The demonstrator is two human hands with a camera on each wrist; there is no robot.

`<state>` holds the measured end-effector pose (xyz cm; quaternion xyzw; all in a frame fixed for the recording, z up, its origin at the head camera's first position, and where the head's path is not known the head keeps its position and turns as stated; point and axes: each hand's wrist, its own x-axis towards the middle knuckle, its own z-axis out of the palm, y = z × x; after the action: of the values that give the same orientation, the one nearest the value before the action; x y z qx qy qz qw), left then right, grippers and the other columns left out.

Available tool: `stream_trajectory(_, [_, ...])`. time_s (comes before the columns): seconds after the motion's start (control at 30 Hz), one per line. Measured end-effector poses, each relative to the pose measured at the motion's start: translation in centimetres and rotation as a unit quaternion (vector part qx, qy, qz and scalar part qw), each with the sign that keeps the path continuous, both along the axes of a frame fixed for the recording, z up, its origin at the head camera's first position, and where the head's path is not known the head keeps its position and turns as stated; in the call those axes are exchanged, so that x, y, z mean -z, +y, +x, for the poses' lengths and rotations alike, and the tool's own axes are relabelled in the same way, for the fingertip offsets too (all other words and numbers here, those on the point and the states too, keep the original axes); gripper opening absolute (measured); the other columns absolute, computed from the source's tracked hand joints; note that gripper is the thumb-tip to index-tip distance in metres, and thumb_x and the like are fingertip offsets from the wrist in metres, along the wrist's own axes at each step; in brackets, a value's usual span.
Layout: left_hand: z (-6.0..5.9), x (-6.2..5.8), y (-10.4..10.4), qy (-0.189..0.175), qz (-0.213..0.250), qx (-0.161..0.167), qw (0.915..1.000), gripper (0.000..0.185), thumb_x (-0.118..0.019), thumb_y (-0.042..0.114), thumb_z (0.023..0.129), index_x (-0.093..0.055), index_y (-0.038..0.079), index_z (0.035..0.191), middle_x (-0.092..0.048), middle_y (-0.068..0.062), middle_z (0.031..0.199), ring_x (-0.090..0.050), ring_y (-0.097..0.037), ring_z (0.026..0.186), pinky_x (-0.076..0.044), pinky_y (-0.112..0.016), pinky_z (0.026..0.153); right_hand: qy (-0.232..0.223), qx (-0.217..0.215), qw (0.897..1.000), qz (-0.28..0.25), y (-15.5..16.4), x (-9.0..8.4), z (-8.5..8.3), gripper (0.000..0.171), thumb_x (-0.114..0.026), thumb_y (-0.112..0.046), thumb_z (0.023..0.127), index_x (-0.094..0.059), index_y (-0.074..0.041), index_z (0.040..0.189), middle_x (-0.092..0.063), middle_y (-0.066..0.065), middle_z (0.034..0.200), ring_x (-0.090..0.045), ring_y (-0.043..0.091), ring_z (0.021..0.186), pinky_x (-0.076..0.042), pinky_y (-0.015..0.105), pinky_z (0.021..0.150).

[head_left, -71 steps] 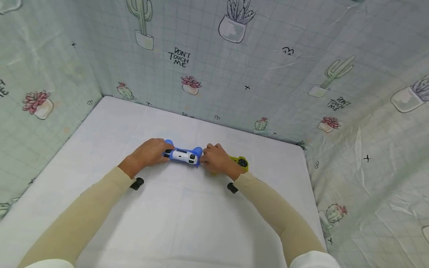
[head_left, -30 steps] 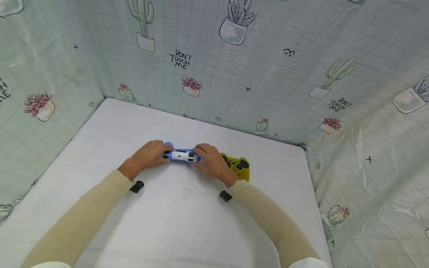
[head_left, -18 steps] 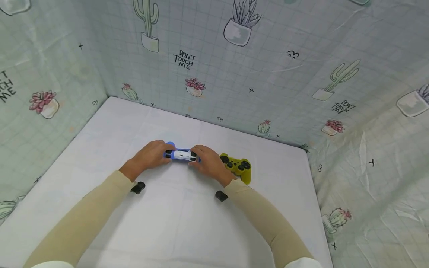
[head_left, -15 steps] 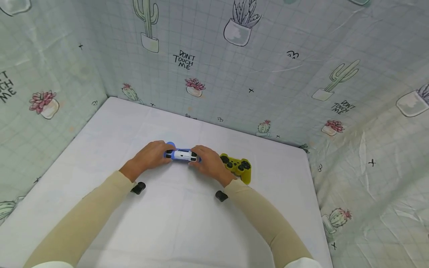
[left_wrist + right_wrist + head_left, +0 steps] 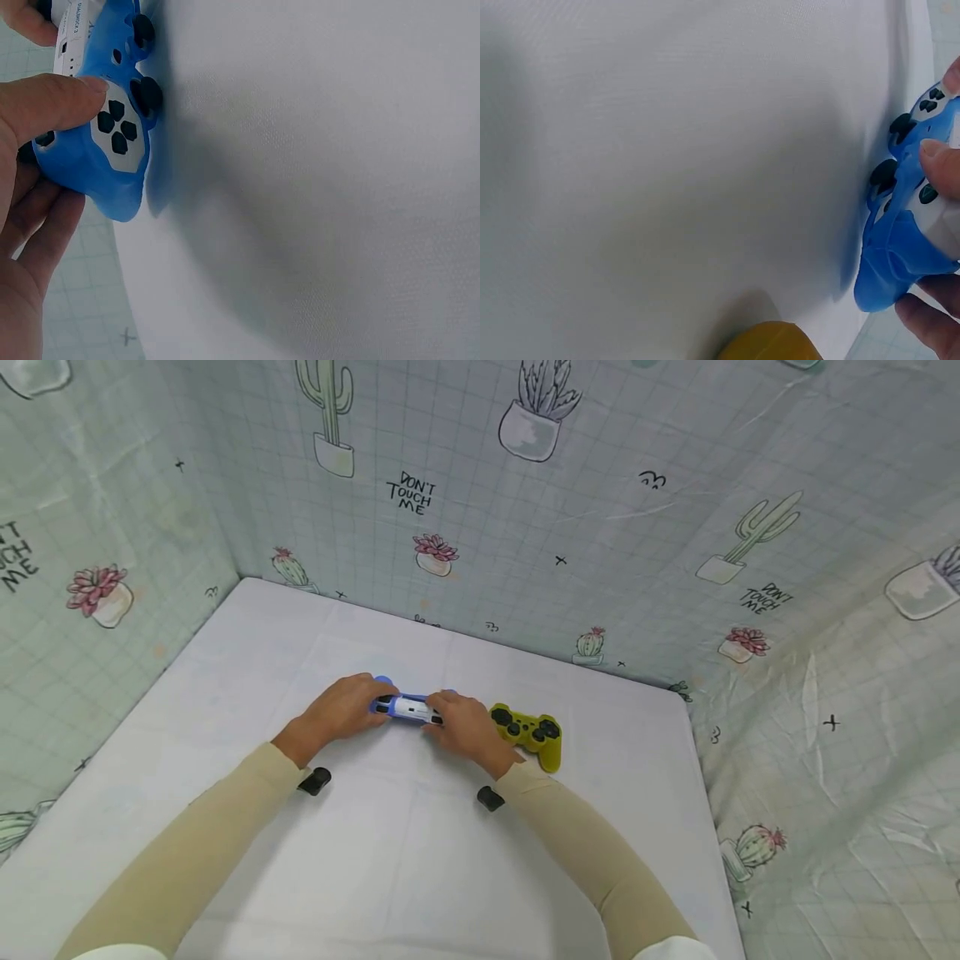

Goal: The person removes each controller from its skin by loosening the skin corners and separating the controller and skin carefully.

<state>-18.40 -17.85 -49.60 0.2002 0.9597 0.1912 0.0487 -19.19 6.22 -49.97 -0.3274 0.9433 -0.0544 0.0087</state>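
A blue and white game controller (image 5: 408,707) sits near the middle of the white table (image 5: 390,860), held at both ends. My left hand (image 5: 341,710) grips its left handle, with the thumb on the face near the black direction pad (image 5: 116,124). My right hand (image 5: 465,727) grips the right handle (image 5: 892,262), thumb by the black buttons. In the wrist views the controller (image 5: 105,150) is tipped on edge, its sticks toward the table.
A yellow game controller (image 5: 528,735) with black buttons lies just right of my right hand. Walls of cactus-print cloth (image 5: 480,502) enclose the table at the back, left and right.
My right hand moved left off the yellow controller and now grips the blue controller's right end. The left hand has kept its grip, and the blue controller has tipped more onto its edge.
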Motion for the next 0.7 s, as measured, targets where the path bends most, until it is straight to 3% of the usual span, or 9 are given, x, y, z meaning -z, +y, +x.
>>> stream_trajectory(0.2, [-0.3,0.0,0.3,-0.014,0.03,0.001,0.9994,0.046,-0.079,0.023,0.093,-0.069,0.009,0.135,-0.071,-0.014,0.128,-0.061,-0.024,0.101,-0.057,-0.043,0.091,-0.007,0.003,1.0,-0.012,0.3,0.1,-0.4,0.046,-0.074,-0.038,0.097,-0.065,-0.013,0.135,-0.072,0.008,0.134,-0.075,0.022,0.108,-0.061,0.037,0.09])
stream_trajectory(0.4, [-1.2,-0.1,0.3,-0.03,0.077,0.039,0.9959,0.036,-0.079,0.023,0.092,-0.074,0.01,0.125,-0.071,-0.01,0.13,-0.06,-0.028,0.113,-0.052,-0.048,0.101,-0.01,-0.011,1.0,-0.028,0.6,0.1,-0.9,0.042,-0.077,-0.034,0.095,-0.069,-0.012,0.131,-0.074,0.005,0.132,-0.073,0.021,0.116,-0.059,0.036,0.098])
stream_trajectory(0.7, [-2.7,-0.5,0.4,-0.073,0.076,0.094,0.99,0.021,-0.081,0.025,0.088,-0.071,0.019,0.105,-0.066,-0.003,0.111,-0.056,-0.025,0.103,-0.049,-0.043,0.095,-0.041,-0.019,0.999,-0.013,0.6,-0.5,-1.2,0.041,-0.078,-0.029,0.095,-0.07,-0.015,0.133,-0.073,0.001,0.132,-0.072,0.016,0.115,-0.057,0.034,0.102])
